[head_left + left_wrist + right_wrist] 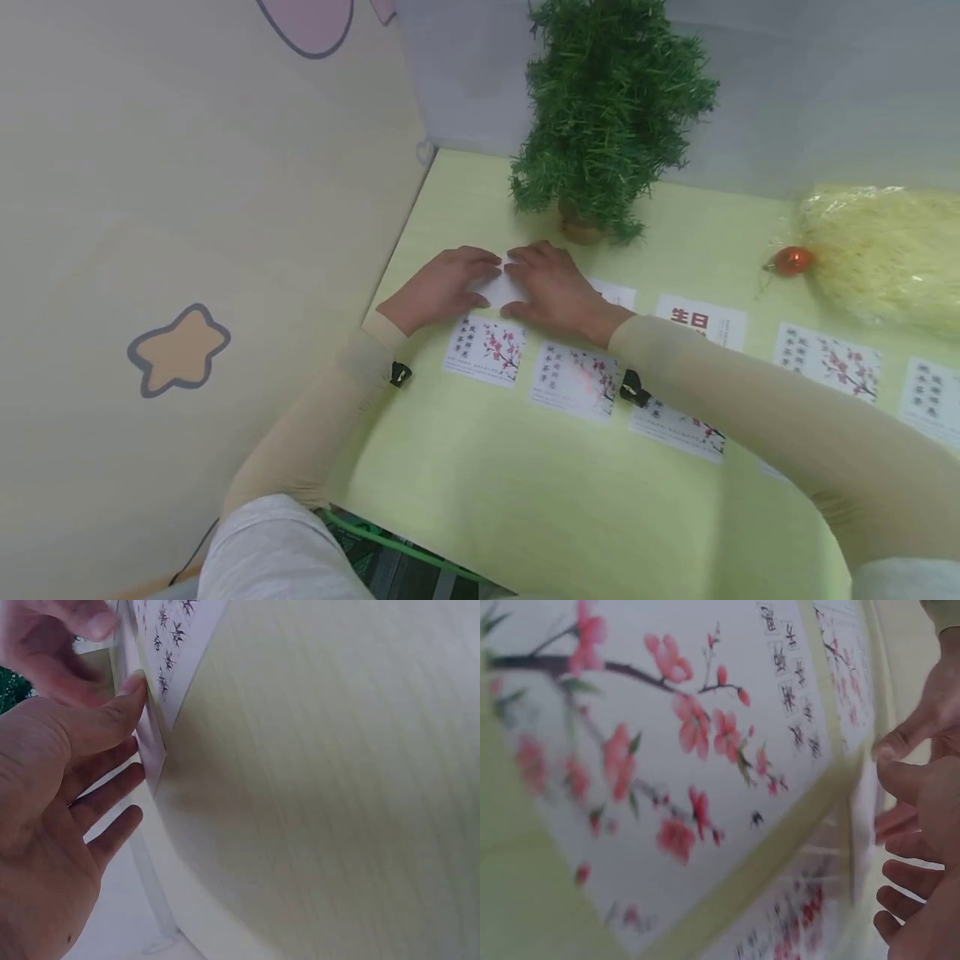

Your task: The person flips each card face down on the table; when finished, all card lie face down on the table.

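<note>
A white card lies near the table's far left part, with both hands over it. My left hand rests its fingertips on the card's left side. My right hand touches its right side, the fingers reaching toward the left hand's. In the left wrist view, the left thumb and fingers meet the card, seen almost edge-on. The right wrist view has the right hand's fingers lightly bent beside the card. Just below it lies a blossom-printed card. The hands hide much of the white card.
More printed cards lie in rows, partly under the right forearm. A small green artificial tree stands behind the hands. Toward the right are a red ball ornament and a clear bag of yellow shreds. A wall borders the table's left.
</note>
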The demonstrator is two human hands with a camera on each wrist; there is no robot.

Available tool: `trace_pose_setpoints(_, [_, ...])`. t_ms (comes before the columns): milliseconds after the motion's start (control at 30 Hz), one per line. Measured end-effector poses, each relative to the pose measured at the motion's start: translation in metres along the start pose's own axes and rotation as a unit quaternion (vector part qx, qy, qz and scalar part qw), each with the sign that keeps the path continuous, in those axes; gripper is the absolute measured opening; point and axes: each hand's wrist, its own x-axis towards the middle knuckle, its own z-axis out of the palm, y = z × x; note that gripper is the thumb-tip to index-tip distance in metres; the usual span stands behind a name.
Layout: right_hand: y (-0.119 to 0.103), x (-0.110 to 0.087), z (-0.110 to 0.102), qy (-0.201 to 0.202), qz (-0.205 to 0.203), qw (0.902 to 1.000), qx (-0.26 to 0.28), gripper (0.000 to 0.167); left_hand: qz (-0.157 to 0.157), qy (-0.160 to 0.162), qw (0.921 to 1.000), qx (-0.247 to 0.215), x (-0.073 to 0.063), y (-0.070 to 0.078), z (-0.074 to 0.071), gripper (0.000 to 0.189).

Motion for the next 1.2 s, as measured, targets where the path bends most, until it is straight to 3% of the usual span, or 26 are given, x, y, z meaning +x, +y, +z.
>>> trace_pose_setpoints(100, [0.009, -0.022, -0.017, 0.009, 0.018, 0.9998, 0.000, 0.061, 0.011, 0.009, 0.9999, 0.003, 0.003, 0.002, -0.002, 0.054])
trace_pose_setpoints(167, [0.018, -0.045, -0.030, 0.012, 0.030, 0.9995, 0.002, 0.061, 0.014, 0.015, 0.9998, 0.002, 0.005, 0.011, -0.006, 0.054])
trace_pose_setpoints(300, [0.038, -0.087, -0.046, 0.008, 0.065, 0.9978, -0.013, 0.079, 0.050, 0.024, 0.9985, -0.002, 0.016, 0.046, -0.015, 0.062])
trace_pose_setpoints(433, [0.051, -0.105, -0.047, -0.014, 0.101, 0.9946, -0.019, 0.100, 0.100, -0.007, 0.9947, 0.023, 0.042, 0.079, -0.011, 0.072])
trace_pose_setpoints(567, [0.058, -0.108, -0.041, -0.023, 0.111, 0.9933, -0.024, 0.099, 0.110, -0.054, 0.9913, 0.047, 0.066, 0.095, 0.002, 0.077])
trace_pose_setpoints(667, [0.062, -0.106, -0.039, -0.027, 0.127, 0.9912, -0.024, 0.097, 0.114, -0.073, 0.9899, 0.044, 0.077, 0.100, 0.012, 0.079])
trace_pose_setpoints(833, [0.064, -0.094, -0.041, -0.042, 0.164, 0.9855, -0.013, 0.086, 0.123, -0.062, 0.9895, 0.044, 0.080, 0.100, 0.018, 0.087])
trace_pose_setpoints(933, [0.066, -0.088, -0.043, -0.046, 0.185, 0.9816, 0.012, 0.070, 0.128, -0.056, 0.9889, 0.051, 0.080, 0.100, 0.019, 0.093])
trace_pose_setpoints(1067, [0.068, -0.085, -0.048, -0.038, 0.204, 0.9706, 0.122, 0.048, 0.125, -0.050, 0.9898, 0.047, 0.079, 0.103, 0.020, 0.100])
trace_pose_setpoints(1200, [0.067, -0.084, -0.055, -0.006, 0.217, 0.9477, 0.234, 0.044, 0.105, -0.040, 0.9930, 0.039, 0.080, 0.109, 0.019, 0.109])
